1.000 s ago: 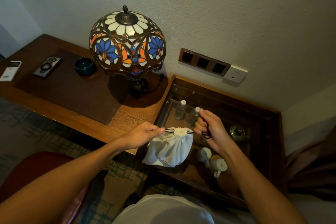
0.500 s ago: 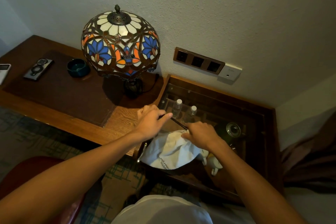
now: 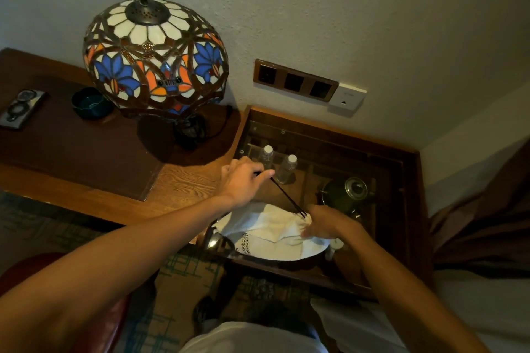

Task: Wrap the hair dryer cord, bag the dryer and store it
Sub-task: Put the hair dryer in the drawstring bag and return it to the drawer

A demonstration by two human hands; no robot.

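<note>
A white cloth drawstring bag (image 3: pixel 266 233) with black print lies on its side on the glass top of a low wooden cabinet (image 3: pixel 410 209). The hair dryer is hidden inside it. My left hand (image 3: pixel 243 180) pinches the black drawstring (image 3: pixel 286 198) and holds it taut, up and to the left of the bag. My right hand (image 3: pixel 327 223) grips the gathered mouth of the bag where the string comes out.
A stained-glass lamp (image 3: pixel 155 57) stands on the wooden desk (image 3: pixel 183 183) left of the cabinet, with a dark bowl (image 3: pixel 90 103) and a remote (image 3: pixel 21 107) farther left. Under the glass are two water bottles (image 3: pixel 279 163) and a kettle (image 3: pixel 347 195). Wall sockets (image 3: pixel 295 83) sit above.
The bag went from upright, with both hands pulling its strings sideways, to lying on the glass. My right hand moved onto the bag's mouth while my left pulled the string up-left.
</note>
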